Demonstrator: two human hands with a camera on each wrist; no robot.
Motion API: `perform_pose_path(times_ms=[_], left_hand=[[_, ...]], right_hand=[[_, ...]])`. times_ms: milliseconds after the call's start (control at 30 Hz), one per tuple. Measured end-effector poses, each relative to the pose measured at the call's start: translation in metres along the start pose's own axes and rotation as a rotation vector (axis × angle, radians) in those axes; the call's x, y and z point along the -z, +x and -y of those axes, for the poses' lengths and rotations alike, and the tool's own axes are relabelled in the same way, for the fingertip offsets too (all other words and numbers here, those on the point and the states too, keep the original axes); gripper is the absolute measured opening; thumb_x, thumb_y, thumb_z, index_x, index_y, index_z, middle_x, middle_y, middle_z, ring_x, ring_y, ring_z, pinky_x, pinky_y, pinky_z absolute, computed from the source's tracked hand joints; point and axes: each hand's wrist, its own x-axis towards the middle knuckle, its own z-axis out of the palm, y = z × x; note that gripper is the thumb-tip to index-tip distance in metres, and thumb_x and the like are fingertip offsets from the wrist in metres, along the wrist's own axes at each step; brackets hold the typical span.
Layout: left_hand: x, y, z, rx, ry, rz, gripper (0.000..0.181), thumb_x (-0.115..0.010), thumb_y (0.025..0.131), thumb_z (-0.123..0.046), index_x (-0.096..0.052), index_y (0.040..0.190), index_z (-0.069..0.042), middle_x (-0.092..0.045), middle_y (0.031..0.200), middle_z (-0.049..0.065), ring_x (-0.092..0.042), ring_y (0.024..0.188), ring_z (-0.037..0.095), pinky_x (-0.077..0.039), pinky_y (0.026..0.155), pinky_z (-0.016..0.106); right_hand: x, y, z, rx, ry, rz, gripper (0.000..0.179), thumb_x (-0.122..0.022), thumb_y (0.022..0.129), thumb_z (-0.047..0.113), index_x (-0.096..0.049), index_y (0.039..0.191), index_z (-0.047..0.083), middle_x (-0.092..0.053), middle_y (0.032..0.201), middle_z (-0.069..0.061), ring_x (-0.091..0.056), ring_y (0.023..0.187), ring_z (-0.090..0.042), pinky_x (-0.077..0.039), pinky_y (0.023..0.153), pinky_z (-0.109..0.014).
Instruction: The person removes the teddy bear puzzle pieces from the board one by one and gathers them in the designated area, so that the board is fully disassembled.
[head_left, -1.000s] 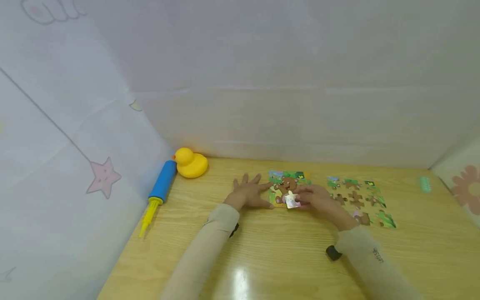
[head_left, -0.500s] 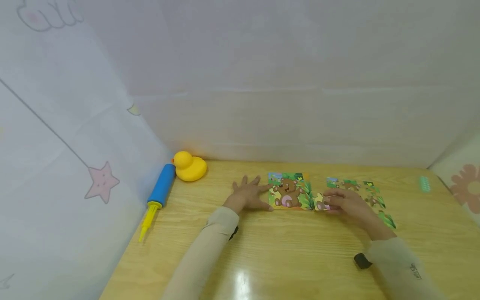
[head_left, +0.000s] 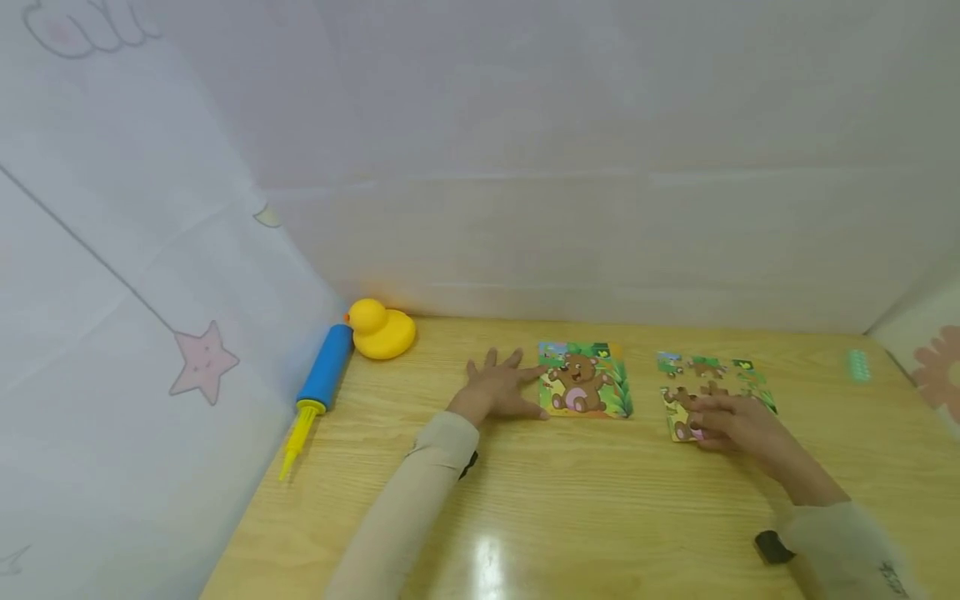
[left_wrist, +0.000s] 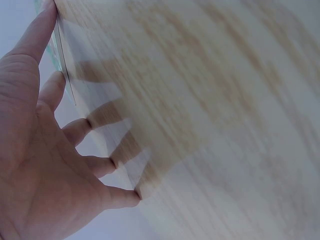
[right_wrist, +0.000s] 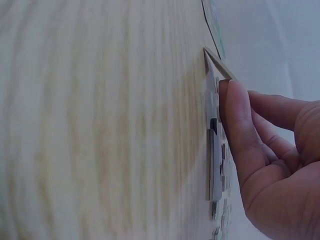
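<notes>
My right hand pinches a jigsaw puzzle piece between thumb and fingers, at the lower left of the spread-out puzzle pieces. In the right wrist view the piece is tilted, one edge down at the table. Part of it and several other pieces lie hidden under the hand in the head view. My left hand rests on the table with fingers spread, its thumb and index finger at the left edge of a bear picture card. That card lies flat, showing a whole brown bear among green leaves.
A yellow rubber duck sits at the back left of the wooden table. Beside it lies a blue and yellow hand pump. A small green coiled item lies at the far right. White printed cloth walls the table.
My right hand has carried the puzzle piece rightward, from over the bear card to the lower left of the spread-out pieces. The left hand has stayed in place.
</notes>
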Motion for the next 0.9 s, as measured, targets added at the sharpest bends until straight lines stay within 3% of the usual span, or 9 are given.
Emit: perform_pose_path(times_ms=[167, 267, 433, 900], left_hand=[[-0.001, -0.001, 0.003, 0.003, 0.002, -0.002, 0.087, -0.066, 0.081, -0.076, -0.029, 0.156, -0.051, -0.010, 0.173, 0.002, -0.002, 0.156, 0.049, -0.004, 0.117, 0.079], [-0.002, -0.001, 0.004, 0.004, -0.003, 0.002, 0.086, -0.066, 0.081, -0.075, -0.029, 0.155, -0.052, -0.009, 0.173, 0.002, -0.001, 0.156, 0.049, -0.003, 0.117, 0.078], [-0.005, -0.002, 0.005, 0.011, -0.010, 0.011, 0.086, -0.067, 0.081, -0.074, -0.029, 0.155, -0.052, -0.009, 0.173, 0.001, 0.000, 0.156, 0.048, -0.003, 0.117, 0.078], [-0.007, -0.004, 0.003, -0.014, 0.025, 0.017, 0.087, -0.065, 0.083, -0.074, -0.029, 0.157, -0.048, -0.011, 0.173, 0.003, -0.004, 0.156, 0.050, -0.009, 0.115, 0.080]], right_hand=[[-0.003, 0.002, 0.002, -0.005, -0.010, -0.023, 0.055, -0.061, 0.103, 0.028, -0.052, 0.141, -0.011, -0.064, 0.131, -0.025, -0.072, 0.093, -0.008, -0.063, 0.080, -0.029], [-0.004, 0.001, 0.003, -0.036, -0.026, -0.035, 0.053, -0.062, 0.103, 0.025, -0.053, 0.140, -0.011, -0.070, 0.123, -0.019, -0.074, 0.090, -0.011, -0.063, 0.078, -0.029], [-0.002, -0.003, 0.004, -0.040, -0.066, -0.031, 0.048, -0.057, 0.105, 0.020, -0.052, 0.138, -0.014, -0.071, 0.119, -0.024, -0.075, 0.091, -0.019, -0.064, 0.076, -0.032], [0.000, -0.013, 0.008, -0.018, -0.077, -0.027, 0.059, -0.049, 0.108, 0.035, -0.055, 0.132, -0.019, -0.071, 0.120, -0.027, -0.076, 0.090, -0.018, -0.064, 0.076, -0.032]])
